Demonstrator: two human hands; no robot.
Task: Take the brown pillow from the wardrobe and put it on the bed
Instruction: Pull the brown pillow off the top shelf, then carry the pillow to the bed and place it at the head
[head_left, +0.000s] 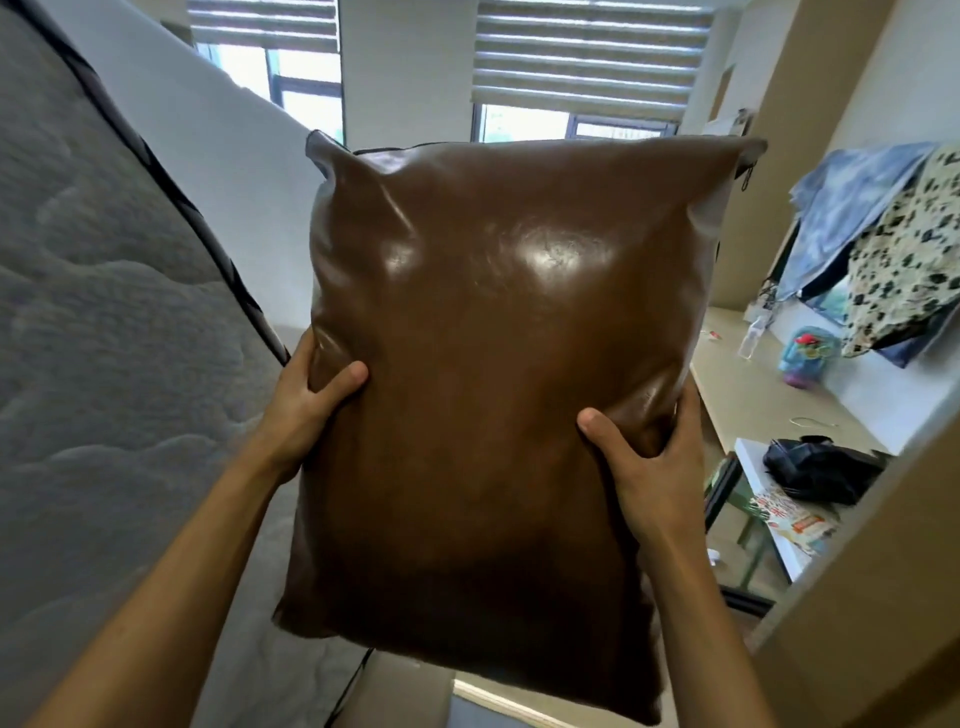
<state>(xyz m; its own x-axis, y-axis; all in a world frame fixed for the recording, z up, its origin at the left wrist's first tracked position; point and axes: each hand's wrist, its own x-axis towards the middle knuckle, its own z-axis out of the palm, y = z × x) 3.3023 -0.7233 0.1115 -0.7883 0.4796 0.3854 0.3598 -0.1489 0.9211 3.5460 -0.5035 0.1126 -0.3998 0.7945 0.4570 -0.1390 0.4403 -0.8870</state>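
Observation:
A large glossy brown leather-look pillow (498, 374) fills the middle of the view, held upright in the air in front of me. My left hand (306, 405) grips its left edge, thumb pressed into the front. My right hand (644, 457) grips its right edge the same way. A grey quilted mattress (93, 332) with black piping rises along the left, its white side next to the pillow. The wardrobe is not clearly in view.
A light wooden desk (748, 384) stands at the right with a plastic bottle (752, 338), a colourful toy (808, 353) and a black bag (815, 467). Patterned cloths (904, 260) hang above it. Windows with blinds (587, 57) are straight ahead. A beige panel (878, 613) sits at the lower right.

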